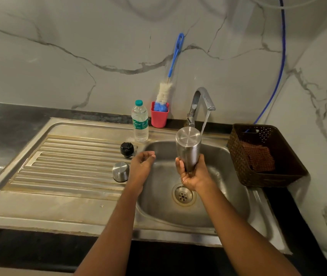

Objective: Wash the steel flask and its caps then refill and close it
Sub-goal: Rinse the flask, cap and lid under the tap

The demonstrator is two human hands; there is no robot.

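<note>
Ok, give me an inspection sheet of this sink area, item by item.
Surface: steel sink with ribbed drainboard, set in a dark counter; tap running.
Job's things: steel flask held base up over the sink; black cap and steel cap on the drainboard, apart.
Clutter: water bottle, red cup holding a bottle brush, brown basket with a cloth.
Hands: right hand grips the flask; left hand relaxed, holding nothing.
Cables: blue hose runs down the wall toward the basket.
Surroundings: marble-patterned wall.

place: home kitchen | cues: steel sink (228, 206), tap (200, 104), bottle brush (168, 84), marble wall (79, 46)
</note>
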